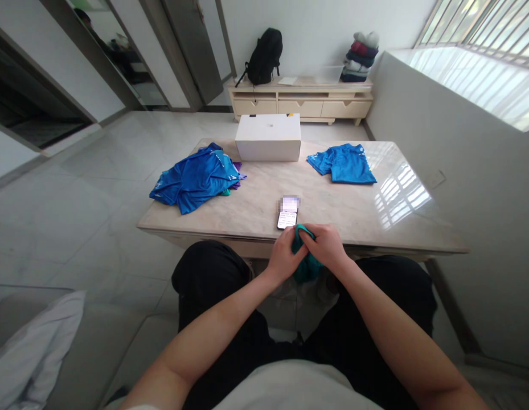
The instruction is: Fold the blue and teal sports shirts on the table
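Observation:
My left hand (284, 254) and my right hand (328, 246) are both closed around a bunched teal garment (304, 267) held at the near edge of the marble table (255, 210), above my lap. A phone (287, 215) lies on the table just beyond my hands. A loose pile of blue shirts (196, 177) with a bit of purple and green cloth sits at the table's left. A single folded blue shirt (344, 163) lies at the right.
A white cardboard box (268, 136) stands at the table's far middle. Behind it a low wooden cabinet (300, 101) carries a black backpack (264, 57) and stacked clothes (360, 57). A half wall (460, 159) runs on the right. Sofa cushion with white cloth (29, 341) lies left.

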`<action>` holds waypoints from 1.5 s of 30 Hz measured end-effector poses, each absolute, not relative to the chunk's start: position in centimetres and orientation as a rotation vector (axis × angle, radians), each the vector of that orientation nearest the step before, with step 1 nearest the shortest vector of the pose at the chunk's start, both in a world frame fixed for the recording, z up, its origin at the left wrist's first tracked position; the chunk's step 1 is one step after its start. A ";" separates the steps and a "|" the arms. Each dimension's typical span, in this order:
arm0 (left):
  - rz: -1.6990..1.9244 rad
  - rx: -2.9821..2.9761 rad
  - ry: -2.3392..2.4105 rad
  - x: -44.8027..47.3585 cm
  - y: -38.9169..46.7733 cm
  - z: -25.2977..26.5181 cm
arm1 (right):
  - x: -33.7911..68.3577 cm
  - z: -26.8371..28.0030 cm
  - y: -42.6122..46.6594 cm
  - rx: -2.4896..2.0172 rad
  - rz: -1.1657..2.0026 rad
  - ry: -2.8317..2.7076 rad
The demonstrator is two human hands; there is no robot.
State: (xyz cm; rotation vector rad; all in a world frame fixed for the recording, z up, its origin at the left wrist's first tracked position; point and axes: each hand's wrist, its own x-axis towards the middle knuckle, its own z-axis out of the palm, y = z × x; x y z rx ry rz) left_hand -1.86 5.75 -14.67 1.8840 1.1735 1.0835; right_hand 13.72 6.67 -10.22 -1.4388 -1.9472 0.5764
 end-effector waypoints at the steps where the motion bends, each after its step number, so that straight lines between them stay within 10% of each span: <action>1: 1.086 1.876 1.172 -1.7 5.7 -14.7 | 13.7 -10.2 6.8 -1.446 0.550 -1.972; 45: 0.654 2.084 1.443 -12.4 9.6 -8.1 | 22.7 -6.4 6.8 -1.955 0.547 -2.000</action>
